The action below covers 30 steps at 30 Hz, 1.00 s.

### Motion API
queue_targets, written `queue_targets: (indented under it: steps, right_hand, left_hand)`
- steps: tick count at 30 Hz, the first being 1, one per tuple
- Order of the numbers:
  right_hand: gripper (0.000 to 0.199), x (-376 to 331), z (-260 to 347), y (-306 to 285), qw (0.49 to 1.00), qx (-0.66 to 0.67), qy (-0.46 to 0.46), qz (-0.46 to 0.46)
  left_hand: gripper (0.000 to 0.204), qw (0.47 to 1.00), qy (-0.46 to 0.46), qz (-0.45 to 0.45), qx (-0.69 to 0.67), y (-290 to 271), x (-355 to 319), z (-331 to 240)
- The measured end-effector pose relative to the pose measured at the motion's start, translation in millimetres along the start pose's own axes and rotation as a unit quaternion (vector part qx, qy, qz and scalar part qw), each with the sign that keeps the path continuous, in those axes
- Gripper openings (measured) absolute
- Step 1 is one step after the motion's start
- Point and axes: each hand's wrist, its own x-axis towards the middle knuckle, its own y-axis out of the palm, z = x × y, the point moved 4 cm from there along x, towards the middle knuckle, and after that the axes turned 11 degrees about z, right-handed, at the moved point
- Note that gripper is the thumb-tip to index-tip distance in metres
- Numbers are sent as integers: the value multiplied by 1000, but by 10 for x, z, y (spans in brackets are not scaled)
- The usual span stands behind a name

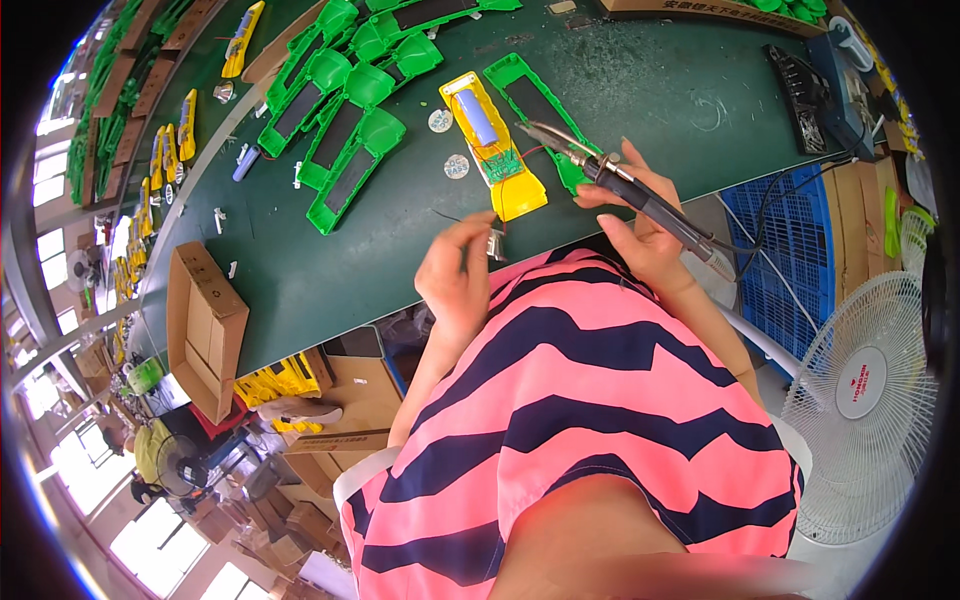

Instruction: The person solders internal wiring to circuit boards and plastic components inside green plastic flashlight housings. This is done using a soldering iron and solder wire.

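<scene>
My left hand (452,272) is closed near the table's front edge, pinching a small silver metal part (495,245) between thumb and fingers. Thin wires run from that part toward a yellow plastic housing (525,196) lying just beyond. Inside the housing sit a blue cylindrical battery (476,118) and a small green circuit board (502,165). My right hand (650,222) grips a soldering iron (650,200) with a dark handle, its tip angled up and left above the right side of the housing. Partly under the iron lies a green housing (530,95).
Several green housings (345,150) are heaped at the far left. Two round pale stickers (456,166) lie beside the yellow housing. A loose blue battery (246,163) and a cardboard box (205,330) are at left. At right stand a blue soldering station (846,95) and a white fan (860,385).
</scene>
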Motion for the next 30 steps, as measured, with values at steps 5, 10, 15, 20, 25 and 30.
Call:
queue_targets:
  steps: [5,10,15,20,25,30]
  right_hand:
    - [23,-65,-68,37,994,84,23,-63]
    - [23,-122,-126,49,995,18,11,-102]
    - [21,-121,-139,121,974,149,91,-143]
    - [19,-137,-226,167,948,201,142,-202]
    - [19,-122,-252,176,966,139,130,-176]
    - [19,-114,-279,193,965,135,139,-175]
  left_hand:
    - [8,997,-74,9,25,9,178,22]
    - [13,993,1,12,119,-9,216,54]
    - [14,981,22,14,192,50,296,3]
    - [15,989,-11,3,147,72,346,-30]
    - [15,996,-87,33,-1,118,364,62]
    - [14,996,-81,43,9,136,328,81]
